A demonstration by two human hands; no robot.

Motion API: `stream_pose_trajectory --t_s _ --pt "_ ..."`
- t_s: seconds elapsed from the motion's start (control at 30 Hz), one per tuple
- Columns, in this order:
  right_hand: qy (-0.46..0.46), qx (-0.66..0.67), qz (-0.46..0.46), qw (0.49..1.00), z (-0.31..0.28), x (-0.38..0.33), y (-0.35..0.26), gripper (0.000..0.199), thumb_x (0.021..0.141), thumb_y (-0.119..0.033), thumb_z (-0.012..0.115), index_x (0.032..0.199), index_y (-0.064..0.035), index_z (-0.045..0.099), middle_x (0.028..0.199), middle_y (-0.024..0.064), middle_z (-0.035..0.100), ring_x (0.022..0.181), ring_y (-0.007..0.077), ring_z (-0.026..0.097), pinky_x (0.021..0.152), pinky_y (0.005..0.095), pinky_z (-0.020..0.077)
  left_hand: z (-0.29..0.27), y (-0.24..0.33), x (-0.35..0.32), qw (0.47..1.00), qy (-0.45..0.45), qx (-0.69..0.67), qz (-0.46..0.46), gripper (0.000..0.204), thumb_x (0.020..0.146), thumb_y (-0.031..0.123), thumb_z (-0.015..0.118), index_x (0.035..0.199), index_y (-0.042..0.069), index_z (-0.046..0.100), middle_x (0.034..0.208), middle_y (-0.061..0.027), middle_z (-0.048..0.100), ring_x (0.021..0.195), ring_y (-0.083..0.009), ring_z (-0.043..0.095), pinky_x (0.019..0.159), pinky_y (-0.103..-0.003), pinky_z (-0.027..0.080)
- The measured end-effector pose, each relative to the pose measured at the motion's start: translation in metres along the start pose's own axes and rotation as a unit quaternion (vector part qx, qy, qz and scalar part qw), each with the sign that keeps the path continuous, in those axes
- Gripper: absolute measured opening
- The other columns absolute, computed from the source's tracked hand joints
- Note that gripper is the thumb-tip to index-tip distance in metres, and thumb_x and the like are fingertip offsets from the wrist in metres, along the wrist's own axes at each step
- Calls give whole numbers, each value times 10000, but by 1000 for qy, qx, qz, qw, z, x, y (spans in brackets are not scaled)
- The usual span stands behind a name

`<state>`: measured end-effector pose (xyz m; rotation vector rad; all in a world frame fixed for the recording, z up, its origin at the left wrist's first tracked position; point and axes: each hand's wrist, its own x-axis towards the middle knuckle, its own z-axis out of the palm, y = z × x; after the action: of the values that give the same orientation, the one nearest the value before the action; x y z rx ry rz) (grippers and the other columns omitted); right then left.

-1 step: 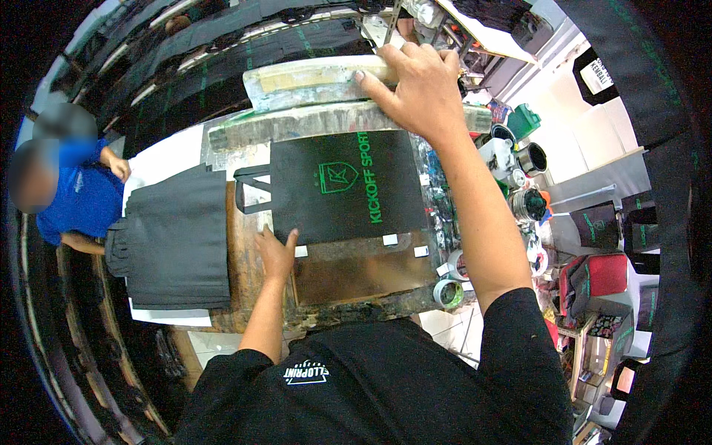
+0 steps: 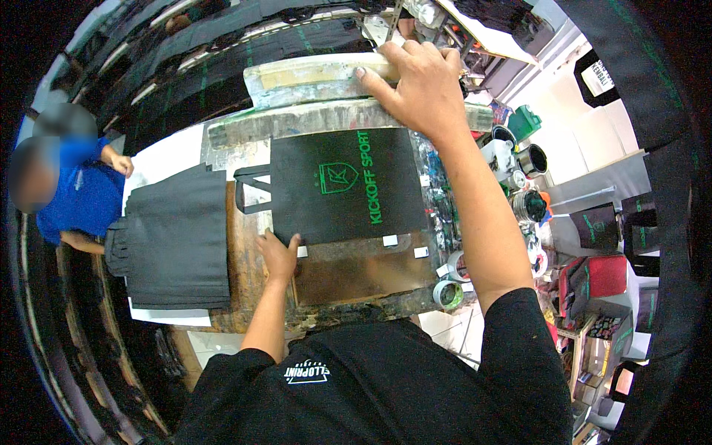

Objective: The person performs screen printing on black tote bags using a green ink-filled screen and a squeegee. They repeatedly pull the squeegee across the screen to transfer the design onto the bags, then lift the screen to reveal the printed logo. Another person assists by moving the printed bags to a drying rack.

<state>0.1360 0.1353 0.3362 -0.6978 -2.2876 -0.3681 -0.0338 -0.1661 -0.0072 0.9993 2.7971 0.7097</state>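
A black fabric bag point(image 2: 297, 193) lies flat on a brown board point(image 2: 356, 278), its handle point(image 2: 248, 190) out to the left. Green lettering and a crest mark its face. At the bag's near left corner, my left hand point(image 2: 278, 257) has thumb and fingers apart, touching the edge. My right hand point(image 2: 423, 89) is closed around the right part of a long, pale, ink-smeared squeegee point(image 2: 311, 81), thumb on its near face. Just in front of that runs the stained wooden bar of a printing frame point(image 2: 297, 122), beyond the bag's far edge.
Dark bags in a stack point(image 2: 178, 237) lie to the left, beside a person in a blue shirt point(image 2: 81, 189). Ink pots point(image 2: 531, 159), a green container point(image 2: 525, 122) and tape rolls point(image 2: 448, 294) crowd the right side. White tabs point(image 2: 390, 240) sit on the board.
My left hand has shifted very slightly toward me at the bag's corner. My right hand and the squeegee have stayed almost still.
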Motion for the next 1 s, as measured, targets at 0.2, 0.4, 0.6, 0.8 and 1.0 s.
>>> stream_pose_trajectory --t_s 0.2,0.4,0.6,0.8,1.0 --pt "-9 7 16 1000 3 7 1 569 926 -626 616 1088 -101 761 979 132 722 1004 303 680 917 482 377 3 6 11 995 -76 -44 -51 635 782 250 865 1201 -74 517 1105 -320 640 1079 -506 615 934 -566 494" --pt "-25 15 27 999 2 8 1 593 932 -649 601 1084 -97 758 1015 162 725 1023 332 681 922 505 386 12 -6 27 988 -5 -154 2 432 845 221 811 1138 -44 635 1035 -281 716 1009 -474 680 884 -524 528" --pt "-16 4 15 1000 8 13 8 621 937 -665 582 1088 -86 750 1007 185 715 1016 355 676 914 511 391 -98 39 94 966 51 -243 73 354 895 204 783 1110 -70 719 1044 -241 763 960 -343 735 868 -410 543" --pt "-49 26 35 998 -4 8 -1 587 944 -646 581 1072 -98 748 1041 173 736 1073 320 653 957 506 382 -195 -92 115 922 4 -379 -77 467 895 152 811 1238 -121 651 1135 -163 741 959 -216 709 895 -342 555" --pt "-33 14 24 999 -3 3 -4 621 956 -636 592 1093 -45 718 955 140 682 991 331 632 892 484 381 -286 -242 129 897 14 -382 -221 668 872 128 847 1443 -33 540 1066 -143 740 804 -145 701 625 -265 521"
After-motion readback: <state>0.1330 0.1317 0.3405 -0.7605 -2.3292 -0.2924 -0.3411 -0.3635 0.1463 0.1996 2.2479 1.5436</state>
